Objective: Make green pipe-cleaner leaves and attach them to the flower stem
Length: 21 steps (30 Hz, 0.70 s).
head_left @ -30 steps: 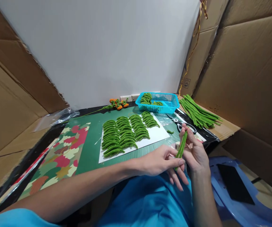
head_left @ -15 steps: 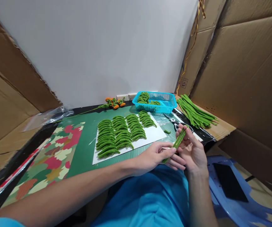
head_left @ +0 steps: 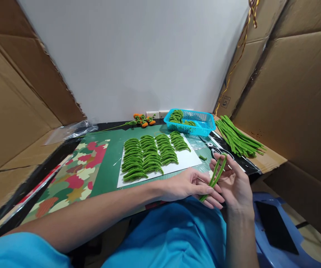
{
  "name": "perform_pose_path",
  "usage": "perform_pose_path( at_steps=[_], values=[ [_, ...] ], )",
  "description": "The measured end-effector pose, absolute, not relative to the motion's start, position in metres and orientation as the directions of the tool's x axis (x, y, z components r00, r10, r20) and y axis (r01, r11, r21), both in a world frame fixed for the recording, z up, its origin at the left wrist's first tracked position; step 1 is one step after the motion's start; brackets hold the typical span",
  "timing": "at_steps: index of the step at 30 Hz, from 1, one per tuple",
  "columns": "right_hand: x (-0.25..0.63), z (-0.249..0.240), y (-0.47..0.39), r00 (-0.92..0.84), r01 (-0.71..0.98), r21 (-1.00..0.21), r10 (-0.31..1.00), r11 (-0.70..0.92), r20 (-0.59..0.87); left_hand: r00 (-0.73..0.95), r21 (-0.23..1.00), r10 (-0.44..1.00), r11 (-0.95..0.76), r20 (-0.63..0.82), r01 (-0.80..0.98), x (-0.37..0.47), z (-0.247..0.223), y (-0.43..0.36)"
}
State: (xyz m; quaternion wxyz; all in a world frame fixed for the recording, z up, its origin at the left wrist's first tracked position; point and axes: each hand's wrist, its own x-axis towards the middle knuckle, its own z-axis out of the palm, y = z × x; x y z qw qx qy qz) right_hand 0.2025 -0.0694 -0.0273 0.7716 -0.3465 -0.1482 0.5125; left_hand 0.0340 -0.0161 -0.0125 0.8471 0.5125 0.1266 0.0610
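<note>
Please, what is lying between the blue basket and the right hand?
In the head view, the scissors lie between the basket and the right hand.

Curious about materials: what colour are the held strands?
Green; the strands show best in the head view.

Scissors (head_left: 210, 145) between right fingers (head_left: 235, 166) and basket (head_left: 190, 130)

Soft light falling evenly — clear plastic (head_left: 83, 128) glinting at far left corner of tabletop (head_left: 107, 163), cardboard (head_left: 302, 100) past right edge stretching, dimming.
</note>
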Motion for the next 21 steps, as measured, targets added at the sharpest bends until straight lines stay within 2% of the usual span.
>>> perform_pose_path(
  at_steps=[7,14,21],
  values=[
    [0.203,-0.028,-0.069,0.483,-0.735,-0.623,0.852,0.268,-0.203,0.975,0.903,0.174,0.426,-0.14,0.054,0.032,-0.016,-0.015],
    [0.193,-0.025,-0.068,0.574,-0.739,-0.577,0.773,0.348,-0.268,0.978,0.927,0.182,0.373,-0.099,0.024,0.033,-0.02,-0.016],
    [0.188,-0.027,-0.066,0.585,-0.726,-0.577,0.778,0.374,-0.231,0.965,0.912,0.221,0.408,-0.144,0.043,0.031,-0.014,-0.016]
  ],
)
